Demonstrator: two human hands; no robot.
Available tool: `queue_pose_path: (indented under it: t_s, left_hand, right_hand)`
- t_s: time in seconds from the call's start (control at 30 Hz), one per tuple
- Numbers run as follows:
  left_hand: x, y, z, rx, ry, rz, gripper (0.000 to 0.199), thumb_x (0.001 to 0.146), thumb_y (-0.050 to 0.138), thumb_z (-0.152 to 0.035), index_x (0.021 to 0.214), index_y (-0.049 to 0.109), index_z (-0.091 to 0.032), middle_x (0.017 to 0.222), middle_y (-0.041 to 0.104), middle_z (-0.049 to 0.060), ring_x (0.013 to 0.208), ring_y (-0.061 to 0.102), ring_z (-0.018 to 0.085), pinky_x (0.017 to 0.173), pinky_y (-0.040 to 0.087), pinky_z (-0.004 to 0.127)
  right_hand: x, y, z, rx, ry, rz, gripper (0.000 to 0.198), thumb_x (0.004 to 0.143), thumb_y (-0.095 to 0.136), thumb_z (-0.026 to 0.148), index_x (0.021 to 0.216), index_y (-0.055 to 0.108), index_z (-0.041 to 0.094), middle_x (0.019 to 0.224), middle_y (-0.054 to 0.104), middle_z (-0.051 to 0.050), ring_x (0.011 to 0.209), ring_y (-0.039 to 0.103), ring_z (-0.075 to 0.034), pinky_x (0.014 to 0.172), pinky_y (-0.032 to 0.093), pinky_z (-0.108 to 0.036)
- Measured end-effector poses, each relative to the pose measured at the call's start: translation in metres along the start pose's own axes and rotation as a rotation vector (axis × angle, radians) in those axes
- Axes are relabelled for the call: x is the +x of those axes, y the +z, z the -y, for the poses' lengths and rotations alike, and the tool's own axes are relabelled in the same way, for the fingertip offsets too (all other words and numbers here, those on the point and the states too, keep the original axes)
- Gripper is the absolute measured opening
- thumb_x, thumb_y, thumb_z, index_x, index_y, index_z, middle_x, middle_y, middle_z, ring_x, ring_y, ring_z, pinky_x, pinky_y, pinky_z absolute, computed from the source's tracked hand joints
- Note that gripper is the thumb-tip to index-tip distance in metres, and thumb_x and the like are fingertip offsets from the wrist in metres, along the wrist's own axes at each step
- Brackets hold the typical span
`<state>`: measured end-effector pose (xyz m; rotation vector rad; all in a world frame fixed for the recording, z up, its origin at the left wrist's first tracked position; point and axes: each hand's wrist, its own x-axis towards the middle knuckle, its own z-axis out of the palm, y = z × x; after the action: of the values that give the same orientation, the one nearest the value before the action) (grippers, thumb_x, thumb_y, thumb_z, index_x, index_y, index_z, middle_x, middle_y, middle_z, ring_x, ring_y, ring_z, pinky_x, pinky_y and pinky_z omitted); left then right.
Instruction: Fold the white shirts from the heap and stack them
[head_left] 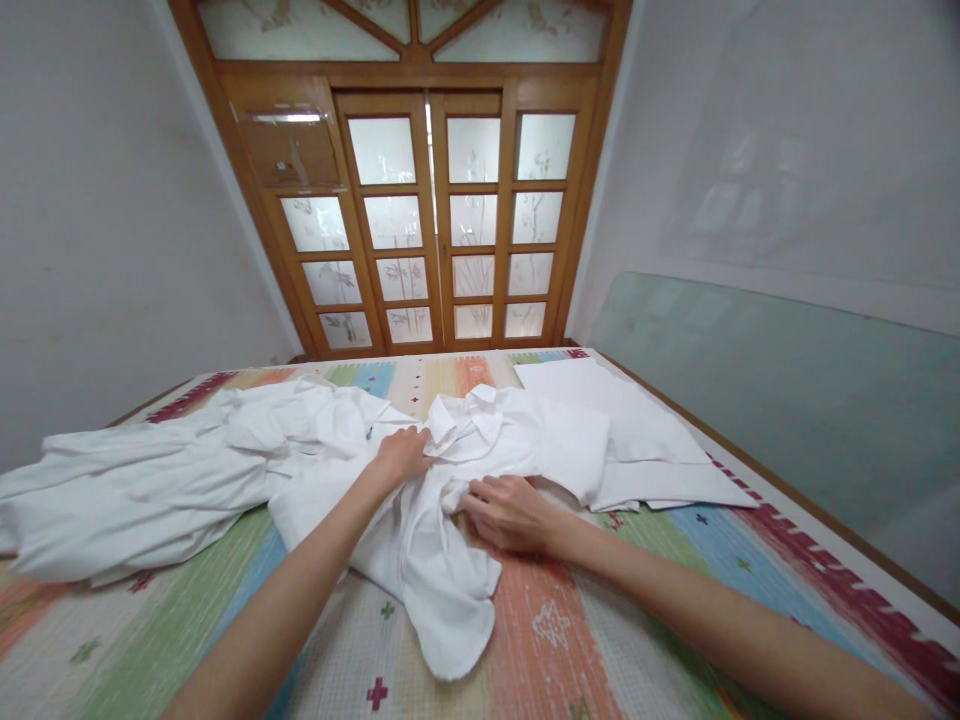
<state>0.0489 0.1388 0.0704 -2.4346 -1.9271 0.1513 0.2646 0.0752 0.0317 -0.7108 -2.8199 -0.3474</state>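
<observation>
A white collared shirt (pixel 487 430) lies spread and rumpled in the middle of the bed, its collar toward the far side and a rounded hem hanging toward me. My left hand (pixel 405 452) is closed on the shirt's cloth just left of the collar. Lower and to the right, my right hand (pixel 510 510) pinches the shirt near its side edge, fingers curled. The cloth between the two hands is bunched in folds. Parts of the fingertips are hidden by cloth and knuckles.
A heap of crumpled white clothes (pixel 165 470) lies to the left. Flat folded white garments (pixel 652 450) lie at the right. Underneath is a colourful striped bedspread (pixel 555 620). Behind stand wooden glass-paned doors (pixel 442 220), with walls on both sides.
</observation>
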Motion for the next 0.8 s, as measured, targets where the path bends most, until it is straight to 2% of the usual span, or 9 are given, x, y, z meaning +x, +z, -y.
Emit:
queue_pose_path:
  t_s: [0.13, 0.2, 0.27, 0.33, 0.4, 0.53, 0.67, 0.73, 0.8]
  left_hand:
    - [0.012, 0.0, 0.017, -0.092, -0.123, -0.109, 0.034, 0.091, 0.047, -0.036, 0.117, 0.058, -0.017, 0.115, 0.066, 0.015, 0.109, 0.062, 0.029, 0.086, 0.047, 0.036]
    - [0.017, -0.002, 0.025, -0.139, -0.204, -0.161, 0.039, 0.091, 0.046, -0.044, 0.116, 0.06, -0.017, 0.114, 0.067, 0.015, 0.109, 0.062, 0.03, 0.084, 0.048, 0.036]
    - [0.023, -0.003, 0.031, -0.16, -0.276, -0.203, 0.042, 0.091, 0.046, -0.049, 0.113, 0.063, -0.017, 0.112, 0.068, 0.016, 0.108, 0.063, 0.031, 0.083, 0.048, 0.035]
    - [0.028, -0.005, 0.034, -0.169, -0.323, -0.225, 0.042, 0.091, 0.046, -0.05, 0.109, 0.066, -0.017, 0.11, 0.068, 0.017, 0.106, 0.063, 0.031, 0.081, 0.048, 0.035]
    - [0.031, -0.008, 0.032, -0.164, -0.343, -0.232, 0.042, 0.092, 0.045, -0.049, 0.105, 0.067, -0.016, 0.108, 0.068, 0.017, 0.103, 0.064, 0.031, 0.079, 0.048, 0.035]
    - [0.028, -0.014, 0.016, -0.055, -0.286, -0.342, 0.032, 0.092, 0.049, -0.035, 0.107, 0.063, -0.011, 0.107, 0.065, 0.018, 0.106, 0.06, 0.031, 0.084, 0.045, 0.036]
    - [0.008, -0.018, -0.008, -0.004, -0.14, -0.476, 0.028, 0.089, 0.051, -0.025, 0.113, 0.057, -0.013, 0.113, 0.059, 0.016, 0.111, 0.055, 0.029, 0.089, 0.043, 0.036]
    - [-0.007, -0.017, -0.019, -0.067, -0.046, -0.421, 0.027, 0.091, 0.049, -0.029, 0.113, 0.056, -0.015, 0.111, 0.061, 0.013, 0.106, 0.058, 0.026, 0.087, 0.045, 0.034]
    - [-0.023, -0.013, -0.028, -0.131, 0.024, -0.291, 0.032, 0.093, 0.045, -0.039, 0.112, 0.057, -0.016, 0.109, 0.063, 0.012, 0.1, 0.062, 0.026, 0.083, 0.047, 0.034]
  right_hand:
    - [-0.016, 0.01, -0.026, -0.033, 0.347, -0.087, 0.04, 0.091, 0.044, 0.019, 0.131, 0.047, 0.018, 0.125, 0.057, -0.012, 0.093, 0.06, -0.019, 0.066, 0.047, -0.027]
    - [-0.023, 0.014, -0.04, -0.069, 0.507, -0.096, 0.045, 0.09, 0.045, 0.018, 0.135, 0.044, 0.018, 0.128, 0.055, -0.013, 0.094, 0.061, -0.02, 0.065, 0.047, -0.027]
    - [-0.028, 0.015, -0.053, -0.119, 0.583, -0.057, 0.035, 0.088, 0.046, 0.016, 0.123, 0.055, 0.016, 0.12, 0.059, -0.014, 0.091, 0.061, -0.022, 0.066, 0.047, -0.028]
    - [-0.03, 0.015, -0.066, -0.157, 0.577, -0.019, 0.024, 0.087, 0.045, 0.012, 0.103, 0.063, 0.014, 0.108, 0.063, -0.014, 0.091, 0.06, -0.023, 0.073, 0.046, -0.03]
    - [-0.029, 0.013, -0.079, -0.18, 0.56, -0.037, 0.022, 0.085, 0.045, 0.009, 0.093, 0.064, 0.014, 0.104, 0.065, -0.014, 0.094, 0.059, -0.025, 0.083, 0.044, -0.033]
    - [-0.017, 0.009, -0.103, -0.165, 0.652, -0.096, 0.025, 0.083, 0.048, 0.016, 0.099, 0.067, 0.011, 0.117, 0.064, -0.017, 0.106, 0.056, -0.028, 0.096, 0.039, -0.036]
    - [0.0, 0.008, -0.121, -0.12, 0.708, 0.069, 0.032, 0.084, 0.048, 0.022, 0.102, 0.07, 0.008, 0.12, 0.064, -0.019, 0.112, 0.056, -0.029, 0.099, 0.037, -0.036]
    - [0.008, 0.008, -0.129, -0.093, 0.776, 0.15, 0.034, 0.085, 0.046, 0.023, 0.103, 0.071, 0.008, 0.117, 0.066, -0.019, 0.109, 0.059, -0.029, 0.095, 0.04, -0.036]
    - [0.016, 0.009, -0.138, -0.058, 0.902, 0.179, 0.037, 0.087, 0.043, 0.026, 0.107, 0.07, 0.01, 0.115, 0.067, -0.019, 0.107, 0.061, -0.029, 0.091, 0.042, -0.035]
